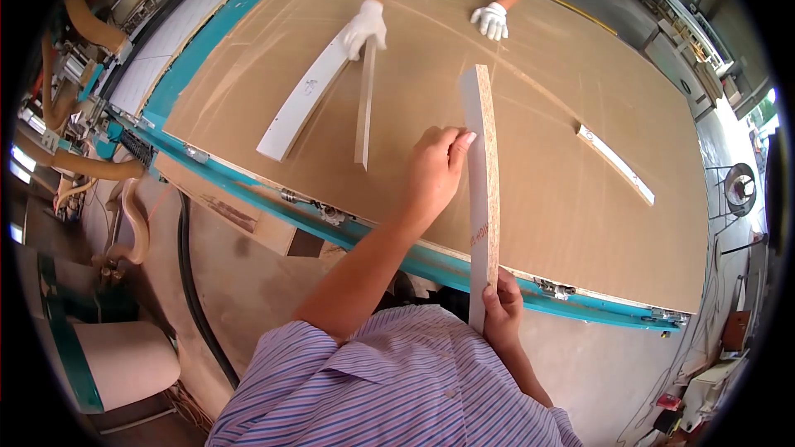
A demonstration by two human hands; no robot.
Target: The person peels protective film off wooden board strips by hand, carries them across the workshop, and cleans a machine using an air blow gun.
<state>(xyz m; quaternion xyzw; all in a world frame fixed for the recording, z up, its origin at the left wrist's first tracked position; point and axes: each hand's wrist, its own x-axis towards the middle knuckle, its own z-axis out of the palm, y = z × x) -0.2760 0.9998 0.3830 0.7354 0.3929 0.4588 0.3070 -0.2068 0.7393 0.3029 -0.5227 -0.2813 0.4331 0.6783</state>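
Observation:
A long white-faced particleboard strip (479,223) stands before me, slanting from my body out over the table, with its raw chip edge to the right and red print on its face. Near its lower end, my right hand (502,308) is closed around it, thumb on the chip edge. My left hand (437,167) has curled fingers, and its thumb and fingertips meet the strip's left side higher up. Across the table, a co-worker's white-gloved hand (365,29) rests on two other strips, a wide white one (305,99) and a narrow one (365,112).
The large brown tabletop (555,174) has a teal metal frame (414,263) along my side. A short white strip (616,165) lies on the right. The co-worker's other gloved hand (491,21) is on the tabletop. A black hose (192,281) runs over the floor at left.

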